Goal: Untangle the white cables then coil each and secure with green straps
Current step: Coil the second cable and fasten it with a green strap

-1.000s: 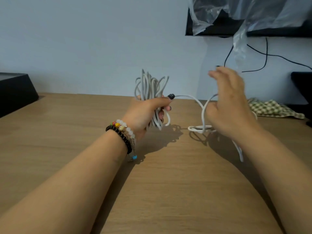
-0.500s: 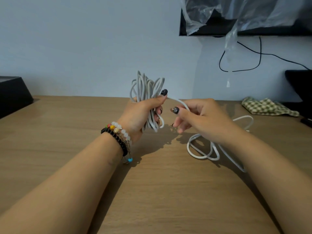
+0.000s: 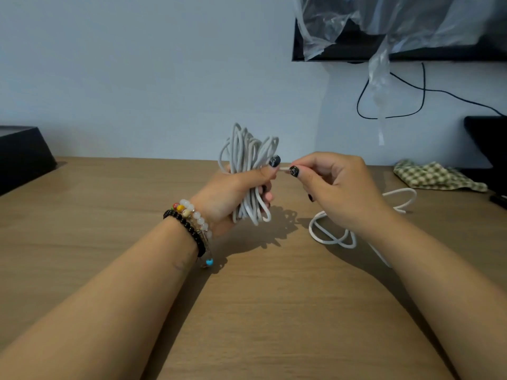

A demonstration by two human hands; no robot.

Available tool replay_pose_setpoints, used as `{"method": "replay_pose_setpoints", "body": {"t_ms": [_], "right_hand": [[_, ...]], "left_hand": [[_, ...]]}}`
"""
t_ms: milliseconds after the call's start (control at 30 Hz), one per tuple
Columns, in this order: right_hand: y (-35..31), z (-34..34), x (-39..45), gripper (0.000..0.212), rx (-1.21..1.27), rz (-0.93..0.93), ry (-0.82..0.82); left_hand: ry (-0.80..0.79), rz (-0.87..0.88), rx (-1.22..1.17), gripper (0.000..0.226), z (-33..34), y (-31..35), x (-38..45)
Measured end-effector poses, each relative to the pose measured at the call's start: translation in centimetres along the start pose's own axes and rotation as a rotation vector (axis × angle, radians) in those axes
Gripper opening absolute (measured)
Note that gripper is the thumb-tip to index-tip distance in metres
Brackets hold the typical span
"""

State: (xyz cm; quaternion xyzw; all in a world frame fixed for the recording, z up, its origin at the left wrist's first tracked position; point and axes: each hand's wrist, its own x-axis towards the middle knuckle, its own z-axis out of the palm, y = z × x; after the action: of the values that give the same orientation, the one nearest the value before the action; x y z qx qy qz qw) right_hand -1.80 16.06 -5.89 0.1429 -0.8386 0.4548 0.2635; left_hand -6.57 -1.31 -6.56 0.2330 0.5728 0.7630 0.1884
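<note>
My left hand [image 3: 236, 190] grips a coiled bundle of white cable [image 3: 248, 153] upright above the wooden table [image 3: 109, 215], with loops sticking out above and below the fist. My right hand [image 3: 337, 187] is just to its right and pinches the same cable's free strand between thumb and forefinger, close to my left thumb. The loose rest of the white cable [image 3: 329, 237] lies in loops on the table under and behind my right wrist. No green strap is in view.
A green checked cloth [image 3: 433, 176] lies at the back right. A black box [image 3: 22, 157] stands at the far left edge. Another dark object [image 3: 485, 138] is at the far right. Clear plastic [image 3: 384, 28] hangs from a black screen on the wall.
My right hand came down from a raised, open pose and moved left to the bundle, where it now pinches the strand. The left hand kept its hold on the coil.
</note>
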Motion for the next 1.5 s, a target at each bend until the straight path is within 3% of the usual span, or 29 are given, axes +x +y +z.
{"method": "replay_pose_setpoints", "body": {"t_ms": [133, 267, 367, 467, 600, 700, 800, 1000, 1167, 1300, 1500], "right_hand": [[0.5, 0.0, -0.1, 0.014, -0.098, -0.128, 0.067], [1.0, -0.5, 0.2, 0.008, -0.214, -0.204, 0.149], [1.4, -1.5, 0.7, 0.008, -0.240, -0.185, 0.234], [1.7, -1.5, 0.7, 0.010, -0.217, -0.157, 0.244], [1.8, -0.4, 0.5, 0.014, -0.106, -0.134, 0.255], [1.6, 0.3, 0.3, 0.019, -0.042, -0.149, 0.285], [1.2, 0.7, 0.0, 0.017, -0.046, -0.176, 0.227], [1.3, 1.2, -0.1, 0.015, -0.145, -0.277, 0.151], [1.4, 1.3, -0.2, 0.019, -0.253, -0.362, 0.097], [1.4, 1.4, -0.2, 0.019, -0.312, -0.367, 0.068], [1.0, 1.7, -0.3, 0.018, -0.293, -0.275, 0.016]], "left_hand": [[-0.051, 0.025, 0.086, 0.018, 0.1, -0.4, 0.0], [0.228, 0.202, 0.286, 0.019, -0.3, -0.2, 0.5], [0.500, 0.304, 0.213, 0.021, -1.1, 0.5, 0.7], [0.626, 0.293, 0.090, 0.021, -1.8, 0.8, 0.9], [0.458, 0.139, -0.110, 0.019, -1.6, 0.1, 1.1], [0.341, 0.126, -0.039, 0.019, -0.9, -0.4, 1.0], [0.244, 0.108, -0.002, 0.033, 0.1, -0.6, 0.6], [0.214, 0.060, 0.064, 0.049, 0.9, -0.9, 0.4], [0.181, 0.089, 0.068, 0.031, 0.8, -0.9, 0.4], [0.244, 0.135, 0.125, 0.013, 0.6, -0.8, 0.6], [0.359, 0.185, 0.087, 0.012, 0.3, -0.7, 1.0]]}}
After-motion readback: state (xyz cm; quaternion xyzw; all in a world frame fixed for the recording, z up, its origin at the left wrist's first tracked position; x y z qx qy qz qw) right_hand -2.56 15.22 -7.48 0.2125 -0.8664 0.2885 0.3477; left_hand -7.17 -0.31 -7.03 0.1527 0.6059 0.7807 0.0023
